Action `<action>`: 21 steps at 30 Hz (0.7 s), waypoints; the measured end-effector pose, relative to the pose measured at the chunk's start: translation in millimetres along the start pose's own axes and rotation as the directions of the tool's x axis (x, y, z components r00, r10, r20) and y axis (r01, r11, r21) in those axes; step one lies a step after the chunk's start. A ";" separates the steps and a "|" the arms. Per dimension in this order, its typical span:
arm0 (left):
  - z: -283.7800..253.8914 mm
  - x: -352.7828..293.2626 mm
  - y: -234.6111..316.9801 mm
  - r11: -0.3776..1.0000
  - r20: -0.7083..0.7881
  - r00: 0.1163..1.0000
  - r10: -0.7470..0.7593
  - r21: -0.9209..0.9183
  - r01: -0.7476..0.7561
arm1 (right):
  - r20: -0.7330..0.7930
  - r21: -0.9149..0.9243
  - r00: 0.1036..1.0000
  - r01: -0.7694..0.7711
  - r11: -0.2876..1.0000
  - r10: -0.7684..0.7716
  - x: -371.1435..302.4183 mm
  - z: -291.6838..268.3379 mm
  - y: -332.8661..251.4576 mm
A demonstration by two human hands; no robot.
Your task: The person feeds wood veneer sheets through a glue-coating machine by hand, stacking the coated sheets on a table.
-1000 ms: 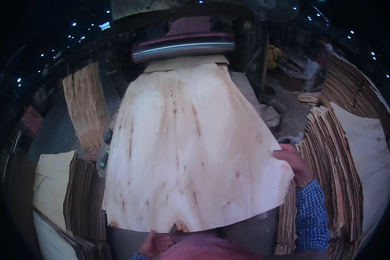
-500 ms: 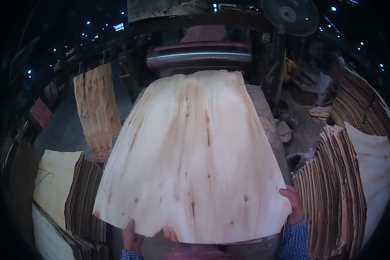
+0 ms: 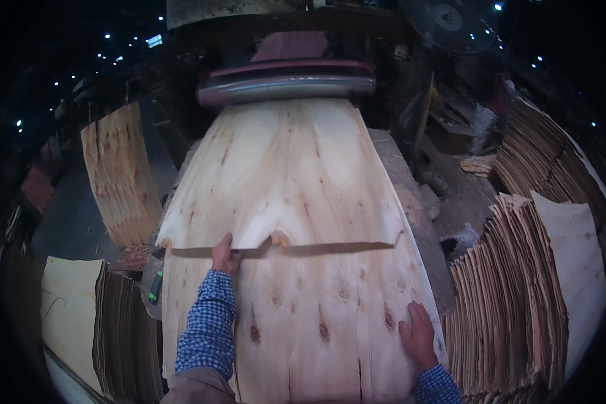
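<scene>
A pale wood veneer sheet (image 3: pixel 296 182) slants away from me, its far edge close under the shiny roller (image 3: pixel 286 91). My left hand (image 3: pixel 226 254) is closed on its ragged near edge, thumb on top, left of a brown-rimmed notch. Beneath it lies another veneer sheet (image 3: pixel 330 316) with dark knots and a few splits. My right hand (image 3: pixel 419 335) rests on this lower sheet near its right edge, fingers stretched out and holding nothing. Both forearms wear blue checked sleeves.
Veneer stacks stand upright at the left (image 3: pixel 124 330) and right (image 3: pixel 508 296). Farther left leans a single veneer sheet (image 3: pixel 122 176). A green-and-black tool (image 3: pixel 155 287) lies beside the sheets. A fan (image 3: pixel 448 20) hangs at the upper right.
The upper sheet has moved forward toward the roller, uncovering the knotted sheet below. My left hand went forward with its edge; my right hand let go and now lies on the lower sheet.
</scene>
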State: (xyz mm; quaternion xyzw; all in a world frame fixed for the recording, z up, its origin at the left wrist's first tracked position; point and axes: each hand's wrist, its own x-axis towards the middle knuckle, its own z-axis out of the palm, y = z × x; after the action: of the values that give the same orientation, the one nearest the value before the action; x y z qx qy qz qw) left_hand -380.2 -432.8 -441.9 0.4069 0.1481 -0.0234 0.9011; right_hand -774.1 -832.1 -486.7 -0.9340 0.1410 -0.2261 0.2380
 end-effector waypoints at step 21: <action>-180.2 -341.9 -39.1 0.915 -0.086 0.957 -0.278 0.280 0.291 | 0.545 0.526 0.762 -0.635 0.566 0.349 26.1 -45.8 69.2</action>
State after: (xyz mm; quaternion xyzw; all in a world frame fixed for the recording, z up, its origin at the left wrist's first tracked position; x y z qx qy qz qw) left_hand -757.8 -352.3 -485.1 0.5087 0.2206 -0.1667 0.8153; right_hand -784.9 -917.8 -476.7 -0.7222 0.2582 0.0019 0.6417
